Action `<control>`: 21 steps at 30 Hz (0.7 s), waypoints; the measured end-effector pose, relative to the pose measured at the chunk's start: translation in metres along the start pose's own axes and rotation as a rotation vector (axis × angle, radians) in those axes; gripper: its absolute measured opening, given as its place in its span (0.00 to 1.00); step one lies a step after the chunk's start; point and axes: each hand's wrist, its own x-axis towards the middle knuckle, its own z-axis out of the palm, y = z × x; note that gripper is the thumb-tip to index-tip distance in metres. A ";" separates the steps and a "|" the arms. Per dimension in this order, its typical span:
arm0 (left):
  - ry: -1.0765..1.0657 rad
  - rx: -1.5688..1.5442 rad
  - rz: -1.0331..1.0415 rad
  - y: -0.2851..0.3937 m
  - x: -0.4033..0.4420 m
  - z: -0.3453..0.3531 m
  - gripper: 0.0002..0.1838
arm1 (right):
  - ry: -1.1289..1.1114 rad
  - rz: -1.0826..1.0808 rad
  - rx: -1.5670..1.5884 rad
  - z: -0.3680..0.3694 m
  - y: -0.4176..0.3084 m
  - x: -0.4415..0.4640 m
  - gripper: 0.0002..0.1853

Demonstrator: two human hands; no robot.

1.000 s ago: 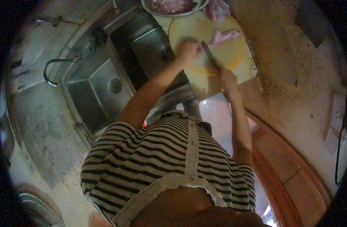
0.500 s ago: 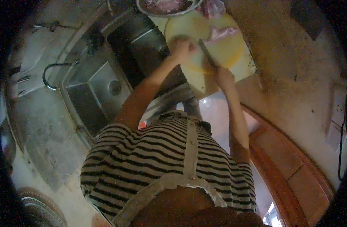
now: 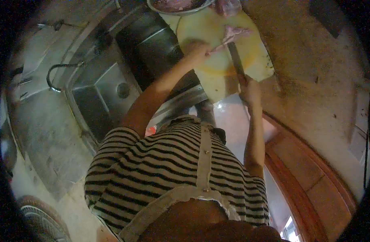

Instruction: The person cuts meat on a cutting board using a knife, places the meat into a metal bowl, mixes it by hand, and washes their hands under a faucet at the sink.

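Observation:
My left hand [image 3: 199,52] is closed at the left side of a round yellow cutting board [image 3: 189,30]. Its fingers pinch the end of a thin strip of pink raw meat [image 3: 236,32], which stretches right to a wider part lying on the board. Wrapped round the handle of a knife [image 3: 236,60], my right hand [image 3: 251,94] is at the board's near right edge. The dark blade points away from me over the board, its tip close to the meat. Whether blade and meat touch, I cannot tell.
A metal bowl [image 3: 181,13] holding meat stands at the far edge of the board, beside a plastic bag [image 3: 230,7] with something pink inside. Left of the board is a double steel sink [image 3: 100,90] with a curved faucet [image 3: 52,76]. Wooden cabinet doors [image 3: 302,173] are at lower right.
The meat's end is now stretched towards my left hand, which has moved slightly. My right hand has shifted right and nearer to me, and the blade has moved right with it.

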 end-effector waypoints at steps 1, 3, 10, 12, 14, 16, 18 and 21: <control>0.004 0.005 -0.003 0.003 -0.006 -0.008 0.15 | -0.034 -0.024 -0.086 0.006 -0.002 0.005 0.13; 0.040 -0.016 -0.037 0.012 -0.006 -0.022 0.15 | -0.065 -0.054 -0.168 0.022 0.006 0.018 0.13; 0.266 -0.041 0.051 0.009 0.002 -0.012 0.13 | -0.056 -0.064 -0.162 0.035 -0.003 0.020 0.14; 0.286 -0.047 0.151 0.005 0.007 0.000 0.12 | -0.062 -0.069 -0.184 0.035 -0.008 0.021 0.13; 0.290 -0.101 0.149 -0.003 0.010 0.013 0.12 | -0.058 -0.070 -0.148 0.035 -0.014 0.019 0.13; 0.292 -0.145 0.150 -0.005 0.012 0.020 0.12 | -0.068 -0.051 -0.189 0.031 -0.023 0.020 0.14; 0.248 -0.079 0.130 -0.006 0.012 0.019 0.10 | -0.084 -0.040 -0.229 0.029 -0.028 0.022 0.14; 0.276 -0.056 0.099 -0.002 0.009 0.014 0.09 | -0.117 -0.007 -0.219 0.034 -0.028 0.026 0.15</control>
